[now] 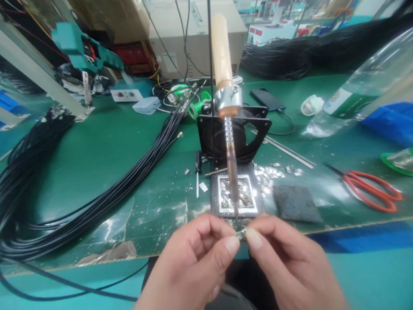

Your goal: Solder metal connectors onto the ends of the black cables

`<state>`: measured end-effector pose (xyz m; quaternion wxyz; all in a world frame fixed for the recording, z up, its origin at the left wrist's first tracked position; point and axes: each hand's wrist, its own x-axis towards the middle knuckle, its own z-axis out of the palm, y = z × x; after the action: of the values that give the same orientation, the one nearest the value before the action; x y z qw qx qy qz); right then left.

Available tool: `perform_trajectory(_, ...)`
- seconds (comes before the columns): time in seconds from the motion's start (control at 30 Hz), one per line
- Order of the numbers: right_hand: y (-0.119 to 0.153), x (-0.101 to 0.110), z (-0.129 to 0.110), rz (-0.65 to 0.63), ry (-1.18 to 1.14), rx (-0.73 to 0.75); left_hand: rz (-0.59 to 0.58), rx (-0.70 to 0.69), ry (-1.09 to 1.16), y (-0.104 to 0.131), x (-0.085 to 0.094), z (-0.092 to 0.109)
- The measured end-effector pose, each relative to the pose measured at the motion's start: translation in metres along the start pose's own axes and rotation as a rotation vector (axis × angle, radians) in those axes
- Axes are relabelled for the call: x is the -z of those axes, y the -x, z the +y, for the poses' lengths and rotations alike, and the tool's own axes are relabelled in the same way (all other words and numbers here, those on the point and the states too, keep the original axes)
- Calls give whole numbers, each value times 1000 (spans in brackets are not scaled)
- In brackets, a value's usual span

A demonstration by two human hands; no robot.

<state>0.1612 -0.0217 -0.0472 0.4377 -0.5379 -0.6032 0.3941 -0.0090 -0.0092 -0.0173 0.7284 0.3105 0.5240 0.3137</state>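
My left hand (pixel 203 258) and my right hand (pixel 284 258) meet at the bench's front edge, each pinching one side of a small metal piece (pixel 241 234). The fingertips cover most of that piece, so its exact kind does not show. Just above it points the tip of a soldering iron (pixel 231 163) with a wooden handle, fixed tip-down in a metal clamp. Beneath the iron lies a white-rimmed square tray (pixel 220 193) full of small metal bits, in front of a black fan frame (pixel 209 137).
Black cables (pixel 129 185) curve across the left side. A small screwdriver (pixel 198 172), loose metal pieces (pixel 267 177), a dark square pad (pixel 297 203) and orange-handled scissors (pixel 374 189) lie around the tray. A plastic bottle (pixel 351 94) and a phone (pixel 267 99) are further back right.
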Motion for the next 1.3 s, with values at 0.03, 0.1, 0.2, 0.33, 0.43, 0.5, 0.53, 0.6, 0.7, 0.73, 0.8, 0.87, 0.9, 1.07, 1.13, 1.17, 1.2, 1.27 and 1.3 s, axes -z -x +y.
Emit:
perform_trajectory(0.03,3,0,0,-3,-5,6,0,-8,-18,1,1,-1)
perform_trajectory(0.1,7,-1,0,12,-20,6,4,-30,-45,3,2,-3)
perform_trajectory(0.2,11,-3,0,30,-45,2,1,-64,-70,6,4,-4)
perform_trajectory(0.33,17,-4,-1,52,-88,-12,-26,-104,-102,12,5,-6)
perform_trajectory(0.43,20,-2,-3,45,-94,-36,-55,-97,-96,16,5,-9)
perform_trajectory(0.5,21,1,-5,18,-87,-47,-78,-68,-70,17,4,-11)
perform_trajectory(0.53,22,1,-5,13,-85,-52,-89,-52,-60,18,4,-12)
perform_trajectory(0.6,24,3,-5,16,-81,-73,-91,-37,-56,19,3,-13)
perform_trajectory(0.7,27,5,-4,-1,-59,-120,-71,-25,-84,21,3,-14)
perform_trajectory(0.73,28,6,-4,-3,-44,-132,-68,-19,-90,21,3,-15)
perform_trajectory(0.8,31,10,-4,23,11,-122,-71,-4,-95,22,3,-17)
perform_trajectory(0.87,33,15,-5,69,72,-73,-69,5,-90,22,3,-19)
perform_trajectory(0.9,34,19,-6,85,97,-44,-71,7,-93,22,3,-19)
perform_trajectory(1.07,33,33,-16,50,189,155,-76,24,-189,27,3,-19)
perform_trajectory(1.13,29,36,-19,12,229,256,-58,-16,-258,31,3,-18)
perform_trajectory(1.17,27,37,-20,-22,241,288,-52,-47,-297,33,3,-18)
perform_trajectory(1.2,25,38,-21,-64,244,311,-49,-82,-336,35,3,-18)
perform_trajectory(1.27,22,40,-22,-170,239,337,-44,-162,-412,38,4,-18)
perform_trajectory(1.3,22,41,-23,-215,234,344,-39,-203,-449,39,5,-19)
